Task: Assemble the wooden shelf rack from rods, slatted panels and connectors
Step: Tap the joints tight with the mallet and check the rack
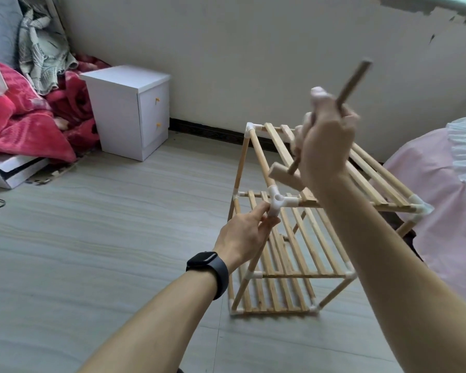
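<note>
Right hand [326, 141] around blurred mallet [284, 174], left hand [242, 234] on connector [277, 200].

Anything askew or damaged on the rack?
The rack has leaning uprights, so the top tier sits offset from the bottom; the wide lens may exaggerate this. The left hand pinches the near top connector, the right hand grips a mallet above it. The wall paint is flaking, upper right.

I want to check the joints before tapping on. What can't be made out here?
Head view only:
The mallet and right hand: motion-blurred, grip detail lost.
The connector: lower socket covered by the left hand, seating unknown.
The rack: middle of top panel behind the right arm.
Its far right leg: hidden by that arm and the pink cover.
</note>
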The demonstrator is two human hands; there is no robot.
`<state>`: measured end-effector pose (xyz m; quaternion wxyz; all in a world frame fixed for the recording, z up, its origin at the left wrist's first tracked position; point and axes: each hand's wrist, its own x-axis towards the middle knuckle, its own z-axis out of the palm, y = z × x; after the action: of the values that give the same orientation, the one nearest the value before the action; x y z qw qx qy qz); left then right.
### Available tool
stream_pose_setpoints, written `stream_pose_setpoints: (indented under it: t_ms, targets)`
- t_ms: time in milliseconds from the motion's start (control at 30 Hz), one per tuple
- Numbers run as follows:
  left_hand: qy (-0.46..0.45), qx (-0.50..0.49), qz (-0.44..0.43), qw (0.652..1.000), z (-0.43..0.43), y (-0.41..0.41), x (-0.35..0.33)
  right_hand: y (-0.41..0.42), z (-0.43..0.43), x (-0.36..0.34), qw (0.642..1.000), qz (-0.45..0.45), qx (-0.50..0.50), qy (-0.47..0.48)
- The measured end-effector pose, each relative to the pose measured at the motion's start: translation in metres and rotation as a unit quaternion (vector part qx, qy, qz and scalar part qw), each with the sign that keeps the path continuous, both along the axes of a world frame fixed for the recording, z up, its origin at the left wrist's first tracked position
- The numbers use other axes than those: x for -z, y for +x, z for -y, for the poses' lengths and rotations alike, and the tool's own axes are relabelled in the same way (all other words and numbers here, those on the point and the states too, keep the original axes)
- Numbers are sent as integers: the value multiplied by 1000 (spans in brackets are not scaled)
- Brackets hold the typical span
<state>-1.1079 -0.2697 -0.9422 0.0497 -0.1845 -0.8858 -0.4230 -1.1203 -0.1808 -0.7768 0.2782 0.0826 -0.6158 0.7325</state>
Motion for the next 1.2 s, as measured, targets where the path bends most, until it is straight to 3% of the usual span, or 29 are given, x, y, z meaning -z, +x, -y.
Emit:
stream_pose_setpoints:
  t_ms: [33, 133, 267, 367, 467, 533, 600, 667, 733, 800, 867, 1000, 1133, 1200]
  targets:
    - [4, -3, 0, 1000, 0, -1, 0, -1, 0, 3, 1000, -1, 0, -3]
    - [6, -8, -1, 1000, 0, 0, -1, 4, 8, 13, 994, 30, 3, 101]
    - [4, 3, 0, 1000, 2, 0, 0, -1, -2, 5, 1000, 13, -17, -16]
    - [9, 3, 4, 1000, 1, 0, -2, 3, -6, 18, 997, 64, 10, 34]
    - [23, 26, 19, 999, 6, -2, -1, 9, -29, 14, 995, 89, 38, 12]
    - [24, 45, 20, 999, 16, -8, -4, 17, -55, 13, 991, 65, 78, 90]
    - [-30, 15, -28, 999, 26, -24, -9, 29, -71, 27, 944, 52, 126, 299]
    - [-142, -42, -130, 980, 31, -51, -20, 37, -75, 50, 851, 98, 150, 494]
    - [-251, -44, -204, 945, 28, -77, -41, 42, -74, 73, 764, 176, 169, 597]
    - [-362, 10, -231, 903, 21, -96, -57, 46, -69, 94, 723, 201, 182, 635]
    - [-418, 46, -238, 876, 18, -107, -61, 49, -64, 111, 703, 197, 192, 656]
    - [-387, 37, -221, 895, 18, -104, -55, 46, -56, 122, 689, 177, 240, 661]
    - [-366, 28, -240, 899, 18, -92, -54, 43, -55, 118, 703, 160, 258, 643]
    - [-348, 31, -291, 891, 18, -78, -55, 48, -63, 118, 722, 131, 259, 628]
